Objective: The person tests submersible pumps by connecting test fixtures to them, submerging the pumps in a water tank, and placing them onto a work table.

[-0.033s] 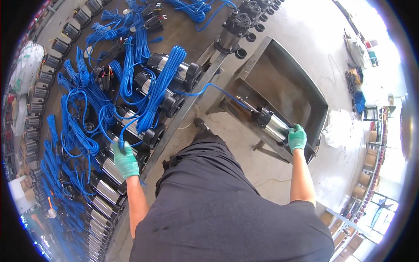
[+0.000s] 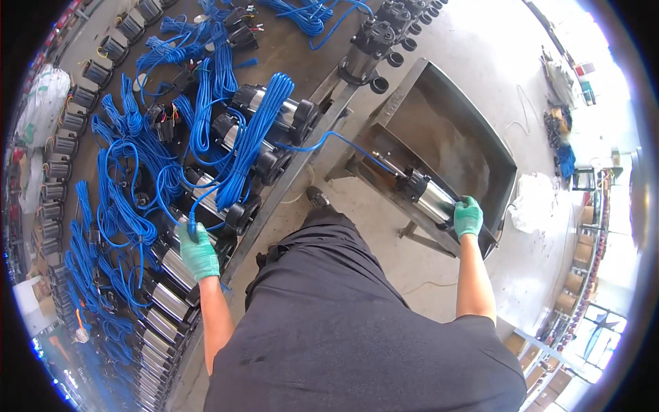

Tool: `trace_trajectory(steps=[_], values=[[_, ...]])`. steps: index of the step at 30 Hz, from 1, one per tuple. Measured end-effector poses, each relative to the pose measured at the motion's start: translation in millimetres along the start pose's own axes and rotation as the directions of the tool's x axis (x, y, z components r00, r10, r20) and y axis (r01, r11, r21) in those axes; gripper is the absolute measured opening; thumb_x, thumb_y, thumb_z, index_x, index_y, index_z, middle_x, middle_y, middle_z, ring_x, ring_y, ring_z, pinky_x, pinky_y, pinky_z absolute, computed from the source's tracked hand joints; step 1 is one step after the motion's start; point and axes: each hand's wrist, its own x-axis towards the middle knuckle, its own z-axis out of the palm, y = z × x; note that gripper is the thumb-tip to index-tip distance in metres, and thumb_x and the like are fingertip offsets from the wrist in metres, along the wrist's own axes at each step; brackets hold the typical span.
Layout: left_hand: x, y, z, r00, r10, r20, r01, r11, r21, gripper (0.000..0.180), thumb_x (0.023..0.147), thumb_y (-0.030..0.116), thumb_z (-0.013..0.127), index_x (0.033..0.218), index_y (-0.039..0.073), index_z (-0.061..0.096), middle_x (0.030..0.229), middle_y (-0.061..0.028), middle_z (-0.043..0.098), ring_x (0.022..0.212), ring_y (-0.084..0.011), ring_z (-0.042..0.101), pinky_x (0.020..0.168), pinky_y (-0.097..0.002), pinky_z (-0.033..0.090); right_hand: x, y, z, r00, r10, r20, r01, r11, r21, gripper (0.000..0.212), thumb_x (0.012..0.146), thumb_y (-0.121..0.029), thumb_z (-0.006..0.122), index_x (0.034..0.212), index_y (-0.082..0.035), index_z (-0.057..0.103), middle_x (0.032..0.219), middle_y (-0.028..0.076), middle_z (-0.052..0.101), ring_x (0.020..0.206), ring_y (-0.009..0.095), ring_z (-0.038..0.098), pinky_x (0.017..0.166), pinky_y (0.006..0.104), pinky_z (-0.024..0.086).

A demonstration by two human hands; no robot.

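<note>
In a green glove, my left hand [image 2: 199,255] is closed around the blue end of a cable [image 2: 191,225], over the bench at the left. Silver-bodied pumps and looped blue cables lie close about it. My right hand [image 2: 468,217], also gloved in green, grips the near black end of a silver pump [image 2: 434,200]. This pump lies slantwise along the edge of a metal trough, its far end against a small metal fitting [image 2: 388,163]. A blue cable [image 2: 322,143] runs from that fitting back to the bench.
The metal trough [image 2: 504,180] stands on legs to the right, wet-looking inside. Along the left bench [image 2: 302,51] are bundles of blue cable [image 2: 257,137], a row of silver pumps [image 2: 168,302] and several black motor parts [image 2: 58,168]. A clear plastic bag [image 2: 535,202] lies beyond the trough.
</note>
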Motion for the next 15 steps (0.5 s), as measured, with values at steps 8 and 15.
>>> trace_trajectory(steps=[8, 15], values=[[1, 13, -2, 0.999, 0.008, -0.037, -0.005, 0.996, 0.088, 0.025, 0.095, 0.031, 0.065, 0.102, 0.007, 0.064, 0.079, -0.016, 0.065, 0.071, -0.0385, 0.064, 0.066, -0.0471, 0.049, 4, 10, 15, 0.999, 0.029, -0.027, -0.028, 0.999, 0.037, 0.027, 0.089, -0.024, 0.056, 0.101, -0.006, 0.071, 0.102, 0.021, 0.071, 0.098, 0.042, 0.066, 0.087, 0.0482, 0.051], [-5, 22, -11, 0.997, -0.072, -0.024, 0.074, 0.986, 0.148, 0.024, 0.089, 0.031, 0.069, 0.103, 0.012, 0.066, 0.085, -0.0178, 0.069, 0.08, -0.0412, 0.068, 0.072, -0.0501, 0.053, 3, 23, 25, 0.999, 0.023, -0.045, -0.022, 0.999, 0.031, 0.02, 0.089, -0.019, 0.056, 0.093, -0.004, 0.07, 0.095, 0.021, 0.07, 0.09, 0.042, 0.066, 0.081, 0.0483, 0.051]])
